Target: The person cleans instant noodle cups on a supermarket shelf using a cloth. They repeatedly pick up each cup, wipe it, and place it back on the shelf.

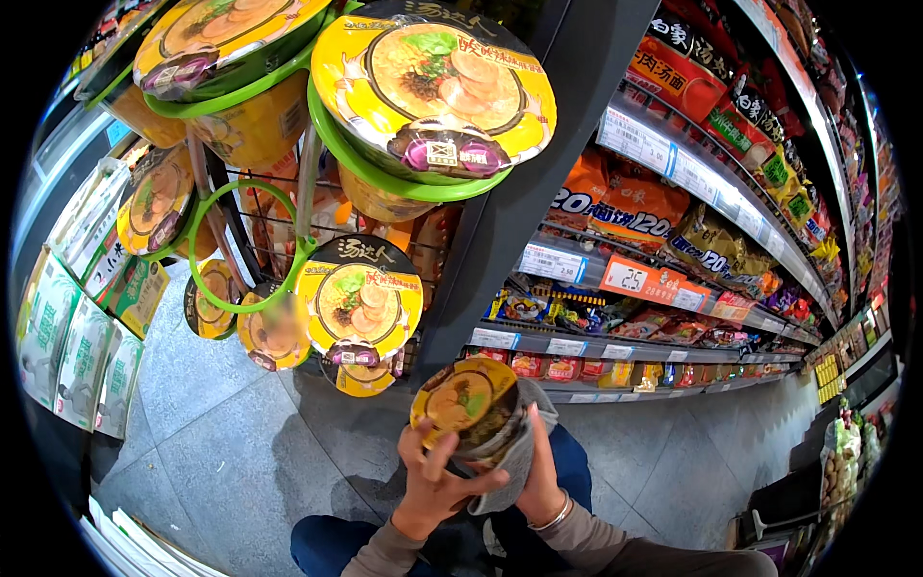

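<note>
A tilted instant noodle bowl [469, 411] with a yellow and black printed lid is between my two hands, low in front of my knees. My left hand [440, 469] grips it from the near left side, fingers spread over the lid's edge and the wall. Against the bowl's right side and underside lies a grey cloth [512, 469]. My right hand [541, 472] presses this cloth to the bowl, thumb up along its side. Part of the bowl's wall is hidden by the cloth and fingers.
Similar noodle bowls [433, 94] sit in green ring holders on a rack ahead. One green ring [193, 249] shows its whole rim. Shelves of packaged noodles with a price rail [649, 155] run along the right. White and green cartons [83, 360] stand left, above grey floor tiles [216, 433].
</note>
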Demonstrator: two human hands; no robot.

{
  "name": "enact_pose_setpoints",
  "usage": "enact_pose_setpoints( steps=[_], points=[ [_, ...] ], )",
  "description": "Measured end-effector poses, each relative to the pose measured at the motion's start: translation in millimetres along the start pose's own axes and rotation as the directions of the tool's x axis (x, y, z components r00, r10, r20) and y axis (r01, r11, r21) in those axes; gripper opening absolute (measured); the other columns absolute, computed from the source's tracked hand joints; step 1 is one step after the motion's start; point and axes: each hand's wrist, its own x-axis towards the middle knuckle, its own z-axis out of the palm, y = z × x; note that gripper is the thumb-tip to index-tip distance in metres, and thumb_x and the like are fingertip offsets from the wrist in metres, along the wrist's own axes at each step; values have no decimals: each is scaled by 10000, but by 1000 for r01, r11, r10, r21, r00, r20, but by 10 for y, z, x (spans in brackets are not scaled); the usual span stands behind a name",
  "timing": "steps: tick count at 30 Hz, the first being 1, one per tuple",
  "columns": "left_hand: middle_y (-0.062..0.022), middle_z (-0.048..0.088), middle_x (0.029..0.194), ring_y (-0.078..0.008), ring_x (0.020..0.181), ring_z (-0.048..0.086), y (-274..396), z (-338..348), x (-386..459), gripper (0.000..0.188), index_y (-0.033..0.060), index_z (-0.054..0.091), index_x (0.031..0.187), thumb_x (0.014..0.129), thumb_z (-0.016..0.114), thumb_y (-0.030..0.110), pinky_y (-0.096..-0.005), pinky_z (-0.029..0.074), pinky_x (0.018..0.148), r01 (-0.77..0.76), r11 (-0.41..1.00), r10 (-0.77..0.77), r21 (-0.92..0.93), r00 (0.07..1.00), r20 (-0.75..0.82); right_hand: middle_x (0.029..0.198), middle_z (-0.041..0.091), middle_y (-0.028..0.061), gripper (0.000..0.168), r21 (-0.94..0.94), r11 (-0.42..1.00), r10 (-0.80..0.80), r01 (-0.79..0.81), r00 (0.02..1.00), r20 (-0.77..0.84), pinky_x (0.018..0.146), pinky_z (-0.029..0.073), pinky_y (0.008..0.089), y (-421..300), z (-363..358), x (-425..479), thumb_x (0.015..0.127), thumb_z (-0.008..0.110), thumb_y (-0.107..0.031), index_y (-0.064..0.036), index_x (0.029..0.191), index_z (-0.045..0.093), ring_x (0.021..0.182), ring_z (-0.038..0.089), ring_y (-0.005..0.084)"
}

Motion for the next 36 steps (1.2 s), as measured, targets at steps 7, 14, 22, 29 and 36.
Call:
enact_pose_setpoints(
  steps=[7, 14, 22, 29, 36],
  points=[
    [-37, 237, 1457, -353, 1367, 156, 148, -90, 168, 757, 501, 386, 1284, 679, 777, 269, -593, 262, 1021, -44, 956, 99, -290, 979, 178, 1189, 581, 115, 465, 328, 874, 357, -359, 932, 70, 919, 470, 367, 22, -360, 206, 959, 404, -389, -42, 1258, 481, 1071, 572, 236],
    [-219, 50, 1472, -391, 1325, 240, 203, -171, 300, 1417, 248, -229, 1413, 543, 886, 334, -504, 322, 1048, 206, 750, -258, -629, 966, 9, 1172, 590, 119, 449, 83, 901, 423, -426, 905, 45, 895, 479, 345, -42, -213, 210, 954, 432, -370, -23, 1229, 504, 1032, 585, 224],
    [-182, 395, 1325, -289, 1218, 439, 167, -9, 92, 858, 103, 161, 1412, 794, 561, 542, -422, 366, 1026, 416, 400, -605, -817, 789, 106, 1166, 598, 105, 378, 487, 679, 457, -549, 835, 306, 894, 477, 339, 362, -283, 282, 974, 412, -317, -52, 1219, 521, 1020, 584, 216],
    [-209, 449, 1240, -309, 1132, 512, 53, 83, 44, 595, 83, 333, 1310, 821, 468, 393, -403, 486, 914, 312, 349, -701, -884, 712, -26, 1163, 601, 107, 399, 426, 678, 527, -599, 800, 287, 888, 491, 348, 162, 0, 64, 987, 365, -319, -37, 1226, 516, 1007, 591, 222],
    [-255, 273, 1341, -366, 1226, 417, -200, 42, -143, 883, 272, 200, 1351, 708, 789, 140, -417, 485, 923, 355, 609, -465, -710, 884, 44, 1155, 608, 93, 427, 390, 587, 540, -709, 702, 464, 877, 497, 329, 460, -496, 130, 990, 359, -344, -26, 1232, 510, 1011, 594, 187]
  ],
)
